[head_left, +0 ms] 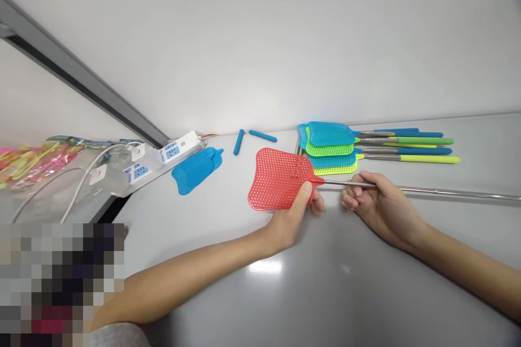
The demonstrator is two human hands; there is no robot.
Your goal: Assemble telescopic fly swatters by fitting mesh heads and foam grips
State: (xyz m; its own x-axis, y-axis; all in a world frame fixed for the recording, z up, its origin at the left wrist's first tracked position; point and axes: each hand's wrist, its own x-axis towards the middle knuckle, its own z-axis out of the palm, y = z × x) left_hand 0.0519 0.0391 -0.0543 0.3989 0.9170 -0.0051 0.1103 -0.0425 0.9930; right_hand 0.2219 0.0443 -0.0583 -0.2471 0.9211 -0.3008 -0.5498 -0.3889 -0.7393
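A red fly swatter (272,181) is held above the grey table, its perforated head to the left and its thin metal rod extended past the right edge of view. My left hand (287,222) pinches the lower right of the red head near its neck, thumb on top. Curled around the rod just right of the neck are the fingers of my right hand (380,209). Behind it lies a stack of blue, green and yellow fly swatters (331,134), handles to the right. A loose blue swatter head (197,169) and two blue handle sleeves (239,142) lie further left.
At the left, a white power strip (179,147) with plugs and cables sits by a grey frame post (81,70). Clear plastic bags of colourful items (44,165) lie beyond it. A white wall (285,38) borders the table's back edge. The lower left corner is pixelated.
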